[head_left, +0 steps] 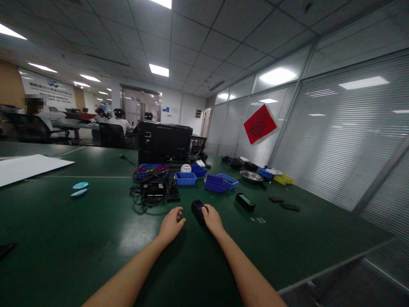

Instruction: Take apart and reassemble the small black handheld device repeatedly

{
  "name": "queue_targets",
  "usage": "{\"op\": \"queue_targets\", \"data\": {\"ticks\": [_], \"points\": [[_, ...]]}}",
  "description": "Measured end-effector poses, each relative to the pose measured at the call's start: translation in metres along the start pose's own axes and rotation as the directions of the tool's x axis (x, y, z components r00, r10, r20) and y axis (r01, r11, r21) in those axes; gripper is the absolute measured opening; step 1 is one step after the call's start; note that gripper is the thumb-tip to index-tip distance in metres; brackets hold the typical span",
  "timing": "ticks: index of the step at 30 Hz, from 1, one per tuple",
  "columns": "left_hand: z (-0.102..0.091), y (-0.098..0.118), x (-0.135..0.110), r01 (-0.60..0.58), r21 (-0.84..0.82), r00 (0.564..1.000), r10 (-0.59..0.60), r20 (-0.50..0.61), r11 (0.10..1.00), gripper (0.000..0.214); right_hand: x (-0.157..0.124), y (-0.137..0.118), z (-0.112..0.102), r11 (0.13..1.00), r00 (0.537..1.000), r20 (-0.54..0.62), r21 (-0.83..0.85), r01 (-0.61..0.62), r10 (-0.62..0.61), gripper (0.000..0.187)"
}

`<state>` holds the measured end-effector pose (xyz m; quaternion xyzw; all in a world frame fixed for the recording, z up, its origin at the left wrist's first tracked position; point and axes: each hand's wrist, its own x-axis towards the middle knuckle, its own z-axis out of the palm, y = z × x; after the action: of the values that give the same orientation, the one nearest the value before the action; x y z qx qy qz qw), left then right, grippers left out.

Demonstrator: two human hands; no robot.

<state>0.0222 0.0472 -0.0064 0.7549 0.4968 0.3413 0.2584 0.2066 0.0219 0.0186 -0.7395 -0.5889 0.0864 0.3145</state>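
Both my forearms reach out over a dark green table [96, 238]. My right hand [211, 218] is closed round a small black box-shaped device [197, 209] that stands on the table top. My left hand [171, 224] rests on the table just left of that device, fingers curled inward, thumb toward the device; nothing shows in it. A second black device with a greenish top [245, 201] lies a little to the right, apart from both hands.
Beyond the hands lie a tangle of cables with a black unit [153, 189], several blue bins [220, 181], a metal bowl [251, 175], a yellow tray [283, 179] and a large black case [164, 142]. Two flat dark pieces [289, 206] lie right. People sit at far desks, left.
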Motion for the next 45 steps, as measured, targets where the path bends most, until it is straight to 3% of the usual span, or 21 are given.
{"op": "queue_targets", "data": {"ticks": [5,10,14,17,25,36,45], "points": [[0.000,0.001,0.000,-0.063,-0.048,0.998,0.063,-0.008,0.997,0.049,-0.011,-0.015,0.012,0.996,0.996,0.014,0.017,0.090,-0.090,0.035],[0.002,-0.004,0.006,-0.123,-0.016,0.989,0.121,-0.079,0.992,0.058,-0.022,-0.029,0.029,0.960,0.976,0.059,0.202,0.193,-0.209,0.036],[-0.001,-0.005,0.009,-0.060,0.035,0.983,0.065,-0.170,0.998,0.061,-0.021,-0.029,0.043,0.881,0.949,0.190,0.452,0.141,-0.250,0.036],[-0.006,0.000,0.006,-0.016,0.042,0.985,0.023,-0.171,0.999,0.068,-0.014,-0.023,0.046,0.836,0.969,0.150,0.542,0.083,-0.194,0.034],[-0.027,0.016,-0.012,0.136,0.047,0.990,-0.134,-0.054,0.990,0.065,0.005,-0.002,0.031,0.835,0.992,0.100,0.551,0.005,-0.072,0.030],[-0.051,0.004,-0.038,0.277,0.098,0.956,-0.265,-0.126,0.956,0.080,0.015,0.006,0.029,0.866,0.999,0.015,0.499,0.028,-0.041,0.027],[-0.104,-0.018,-0.056,0.398,0.117,0.904,-0.368,-0.216,0.910,0.080,0.016,0.008,0.033,0.915,0.997,0.003,0.398,0.065,-0.072,0.025]]}}
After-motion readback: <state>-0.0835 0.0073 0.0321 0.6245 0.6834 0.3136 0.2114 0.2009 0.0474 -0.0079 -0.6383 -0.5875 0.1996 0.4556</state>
